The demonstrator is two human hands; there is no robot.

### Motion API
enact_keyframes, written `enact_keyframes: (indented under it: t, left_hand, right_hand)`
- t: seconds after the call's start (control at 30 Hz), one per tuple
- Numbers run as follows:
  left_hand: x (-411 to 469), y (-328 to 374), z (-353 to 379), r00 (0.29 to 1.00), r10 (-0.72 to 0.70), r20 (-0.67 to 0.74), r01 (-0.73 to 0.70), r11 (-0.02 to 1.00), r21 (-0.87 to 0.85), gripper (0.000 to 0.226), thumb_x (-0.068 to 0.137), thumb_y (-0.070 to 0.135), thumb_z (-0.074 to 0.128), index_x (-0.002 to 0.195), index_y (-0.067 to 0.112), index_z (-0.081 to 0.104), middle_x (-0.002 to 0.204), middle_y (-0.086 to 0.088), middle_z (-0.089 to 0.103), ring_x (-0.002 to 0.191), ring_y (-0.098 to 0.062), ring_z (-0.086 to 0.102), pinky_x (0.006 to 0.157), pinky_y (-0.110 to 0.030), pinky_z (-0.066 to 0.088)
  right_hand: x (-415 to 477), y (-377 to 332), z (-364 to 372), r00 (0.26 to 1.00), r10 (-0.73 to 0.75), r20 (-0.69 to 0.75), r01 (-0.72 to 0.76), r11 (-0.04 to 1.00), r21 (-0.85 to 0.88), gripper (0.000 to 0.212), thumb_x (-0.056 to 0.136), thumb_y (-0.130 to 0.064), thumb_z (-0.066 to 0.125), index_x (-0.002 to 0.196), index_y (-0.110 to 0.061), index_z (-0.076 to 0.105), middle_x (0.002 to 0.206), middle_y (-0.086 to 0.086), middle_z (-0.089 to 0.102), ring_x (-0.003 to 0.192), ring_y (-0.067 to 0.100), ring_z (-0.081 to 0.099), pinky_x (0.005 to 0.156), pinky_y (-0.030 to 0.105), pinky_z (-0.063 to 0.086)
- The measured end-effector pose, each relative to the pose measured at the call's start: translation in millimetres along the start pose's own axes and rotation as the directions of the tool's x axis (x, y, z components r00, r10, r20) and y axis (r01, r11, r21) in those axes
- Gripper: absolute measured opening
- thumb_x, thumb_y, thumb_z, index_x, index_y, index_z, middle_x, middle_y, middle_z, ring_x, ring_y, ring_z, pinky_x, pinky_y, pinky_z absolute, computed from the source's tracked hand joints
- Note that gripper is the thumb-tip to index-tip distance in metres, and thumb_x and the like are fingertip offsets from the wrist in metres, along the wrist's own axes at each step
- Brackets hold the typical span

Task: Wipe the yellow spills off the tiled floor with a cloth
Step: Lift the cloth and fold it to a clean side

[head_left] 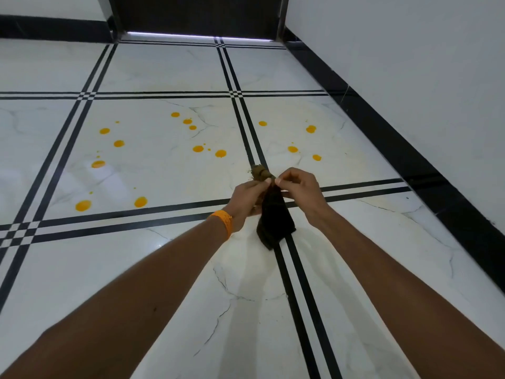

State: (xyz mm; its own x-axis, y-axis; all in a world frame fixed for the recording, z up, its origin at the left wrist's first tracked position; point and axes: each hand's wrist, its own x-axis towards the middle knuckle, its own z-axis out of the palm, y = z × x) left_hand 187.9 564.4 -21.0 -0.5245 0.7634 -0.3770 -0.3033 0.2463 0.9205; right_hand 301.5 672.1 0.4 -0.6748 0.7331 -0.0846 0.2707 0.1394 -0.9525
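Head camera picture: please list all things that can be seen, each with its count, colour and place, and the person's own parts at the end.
spills: about twenty drops and small dots, yellow, scattered on the floor tiles ahead, left and right of the striped line.
floor: one, white marble-look tiles with black double lines, whole lower view.
skirting: black, along the foot of the walls, right and far left.
walls: white, right side and top left.
door: one, dark, top centre, light showing under it.
cloth: one, dark brown, held above the floor, centre.
wristband: one, orange, on the left wrist.
left hand: gripping the cloth.
right hand: pinching the cloth's top.
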Motion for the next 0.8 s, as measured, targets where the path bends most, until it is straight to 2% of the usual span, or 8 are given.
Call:
enact_keyframes:
  t: [0.1,0.2,0.3,0.37,0.57,0.63,0.7,0.8]
  left_hand:
    - [-1.1,20.9,6.3,0.984,0.167,-0.068,-0.168,0.986,-0.008,0.010,0.095,0.019,0.064,0.093,0.012,0.070,0.102,-0.017,0.070,0.095,-0.028,0.067,0.081,-0.036,0.057]
    - [-1.5,33.7,17.8,0.957,0.259,-0.127,-0.259,0.966,0.019,0.006,0.092,0.017,0.067,0.087,0.016,0.071,0.098,-0.012,0.073,0.098,-0.029,0.069,0.087,-0.040,0.057]
    - [-4.5,41.5,27.3,0.958,0.253,-0.138,-0.258,0.966,-0.016,0.016,0.088,0.028,0.072,0.099,0.016,0.075,0.100,-0.007,0.075,0.100,-0.026,0.071,0.093,-0.045,0.057]
    - [-4.1,45.1,30.8,0.953,0.244,-0.181,-0.248,0.969,0.003,0.018,0.088,0.023,0.073,0.103,0.013,0.075,0.100,-0.007,0.075,0.099,-0.025,0.071,0.094,-0.047,0.057]
    - [-10.4,60.2,26.3,0.915,0.304,-0.267,-0.289,0.953,0.094,0.010,0.083,0.017,0.079,0.078,0.020,0.071,0.091,-0.007,0.074,0.092,-0.024,0.072,0.085,-0.040,0.061]
    - [-14.6,62.8,25.6,0.952,0.238,-0.192,-0.238,0.971,0.025,0.005,0.088,0.016,0.075,0.087,0.012,0.073,0.099,-0.013,0.074,0.099,-0.029,0.071,0.089,-0.040,0.059]
    - [-18.7,64.7,25.8,0.984,0.161,-0.081,-0.168,0.982,-0.086,0.016,0.091,0.011,0.070,0.104,0.000,0.068,0.110,-0.023,0.070,0.105,-0.035,0.070,0.093,-0.042,0.057]
    - [-23.4,69.4,22.5,0.988,0.136,-0.070,-0.145,0.980,-0.139,0.037,0.083,0.002,0.077,0.110,0.005,0.053,0.115,-0.024,0.067,0.097,-0.034,0.073,0.086,-0.040,0.061]
  right_hand:
    - [-1.5,-17.6,-7.6,0.999,0.035,-0.020,-0.029,0.974,0.224,0.013,0.097,-0.006,0.062,0.085,-0.009,0.063,0.087,0.007,0.070,0.086,0.016,0.071,0.082,0.035,0.061]
    - [-2.7,-28.4,-14.9,0.998,0.026,-0.062,-0.005,0.947,0.320,0.015,0.099,-0.006,0.060,0.085,-0.011,0.063,0.086,0.004,0.070,0.084,0.011,0.072,0.077,0.026,0.058]
    - [-2.9,-31.5,-15.5,0.995,-0.021,-0.100,0.049,0.957,0.285,0.010,0.097,-0.007,0.064,0.087,-0.009,0.067,0.093,0.009,0.071,0.088,0.011,0.073,0.080,0.025,0.059]
    - [-2.8,-30.2,-13.6,0.987,-0.047,-0.152,0.081,0.972,0.222,0.005,0.094,-0.007,0.068,0.089,-0.007,0.070,0.091,0.008,0.072,0.084,0.011,0.073,0.080,0.028,0.061]
    - [0.7,-33.4,-8.6,0.960,-0.029,-0.279,0.074,0.986,0.152,0.006,0.091,-0.012,0.074,0.088,-0.006,0.072,0.093,0.013,0.075,0.092,0.022,0.075,0.086,0.038,0.062]
    - [0.2,-35.8,-7.5,0.960,-0.006,-0.280,0.056,0.984,0.170,0.005,0.091,-0.012,0.073,0.087,-0.009,0.072,0.094,0.012,0.075,0.094,0.023,0.075,0.090,0.040,0.061]
    - [-2.0,-39.4,-8.1,0.964,0.025,-0.266,0.031,0.978,0.204,0.008,0.092,-0.011,0.072,0.084,-0.014,0.072,0.094,0.008,0.075,0.097,0.024,0.073,0.093,0.041,0.060]
    - [-6.4,-46.0,-11.7,0.974,0.038,-0.222,0.021,0.966,0.258,0.010,0.093,-0.011,0.070,0.084,-0.015,0.071,0.091,0.002,0.073,0.095,0.021,0.071,0.092,0.037,0.059]
